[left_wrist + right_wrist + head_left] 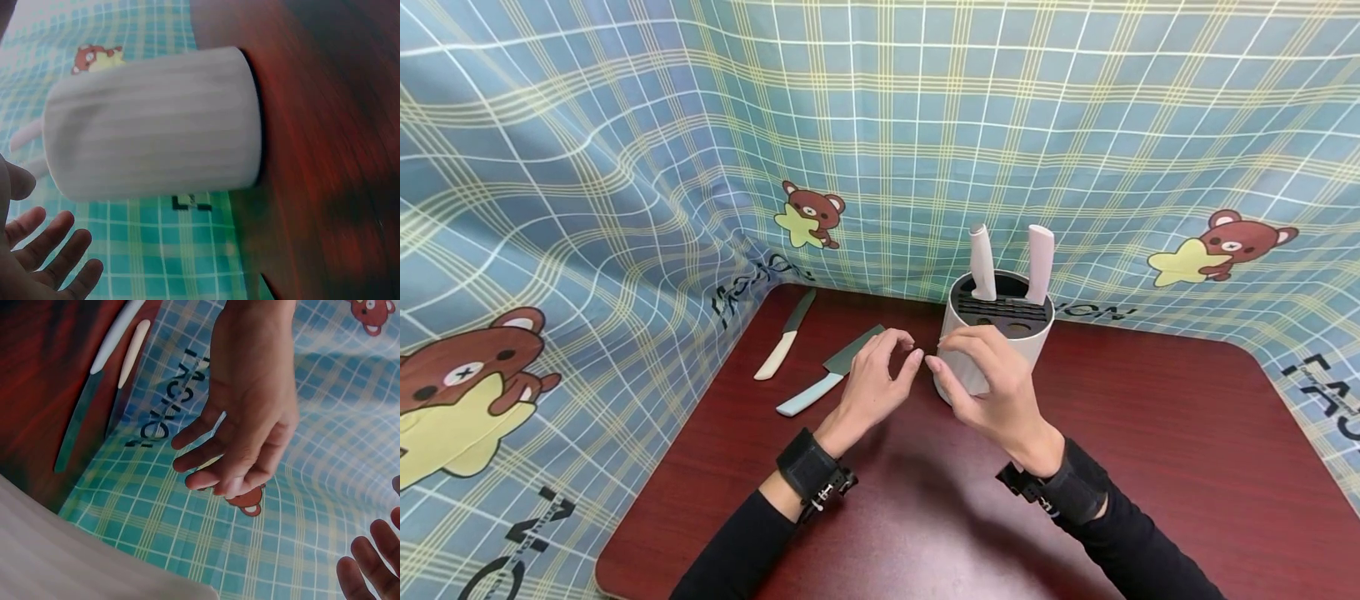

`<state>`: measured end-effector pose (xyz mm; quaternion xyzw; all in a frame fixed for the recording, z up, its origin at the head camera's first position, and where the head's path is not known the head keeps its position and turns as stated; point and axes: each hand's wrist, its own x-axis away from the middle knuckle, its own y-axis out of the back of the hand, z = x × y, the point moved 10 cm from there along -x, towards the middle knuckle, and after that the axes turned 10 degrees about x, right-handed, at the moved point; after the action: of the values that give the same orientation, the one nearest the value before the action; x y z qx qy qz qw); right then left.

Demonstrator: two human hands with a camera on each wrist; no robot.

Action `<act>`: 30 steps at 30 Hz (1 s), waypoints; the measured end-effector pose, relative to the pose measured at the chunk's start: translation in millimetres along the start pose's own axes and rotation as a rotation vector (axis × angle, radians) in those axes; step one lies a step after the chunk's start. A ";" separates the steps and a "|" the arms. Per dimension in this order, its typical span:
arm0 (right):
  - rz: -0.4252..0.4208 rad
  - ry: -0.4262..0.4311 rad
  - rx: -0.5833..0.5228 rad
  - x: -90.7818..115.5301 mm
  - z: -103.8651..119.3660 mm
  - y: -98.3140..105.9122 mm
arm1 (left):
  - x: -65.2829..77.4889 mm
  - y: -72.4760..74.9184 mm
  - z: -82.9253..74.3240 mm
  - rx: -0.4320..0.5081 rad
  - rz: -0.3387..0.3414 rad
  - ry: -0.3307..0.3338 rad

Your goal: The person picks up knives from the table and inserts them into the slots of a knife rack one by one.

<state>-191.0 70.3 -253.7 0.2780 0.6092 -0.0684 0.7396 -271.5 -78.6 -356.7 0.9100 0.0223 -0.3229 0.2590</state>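
Note:
My left hand (pixel 880 375) hovers over the table with its fingers loosely bent and nothing held. Beneath it in the head view lies a cleaver (pixel 842 360) with a pale blue handle. Farther left is a knife (pixel 786 337) with a cream handle and dark blade. My right hand (pixel 996 383), also holding nothing, is in front of a white ribbed knife block (pixel 1041 337), overlapping it in the head view. Two knives stand in the block's slots, one with a white handle (pixel 982 262), the other with a pink handle (pixel 1040 262). Both hands' fingertips point toward each other, a small gap between.
The dark red table (pixel 1150 433) runs up to a blue-green checked cloth (pixel 910 150) that hangs behind it and at the left side. Printed bears decorate the cloth. Each wrist wears a black strap (pixel 808 465) with a camera.

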 end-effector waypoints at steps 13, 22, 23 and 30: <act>0.005 0.040 -0.047 6.2 20.4 -3.2 | -5.8 33.5 74.3 -0.062 -0.061 0.216; 0.027 0.059 -0.066 8.6 25.9 -5.9 | -5.7 61.8 114.9 -0.084 -0.092 0.324; 0.028 0.063 -0.069 9.0 26.4 -6.1 | -5.7 64.4 118.6 -0.091 -0.092 0.337; 0.056 0.079 -0.080 14.4 30.7 -10.6 | -1.3 81.7 146.3 -0.137 -0.076 0.392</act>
<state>-165.6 49.6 -267.5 0.2677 0.6321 -0.0124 0.7271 -339.8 -220.2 -414.7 0.9342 0.1284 -0.1468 0.2987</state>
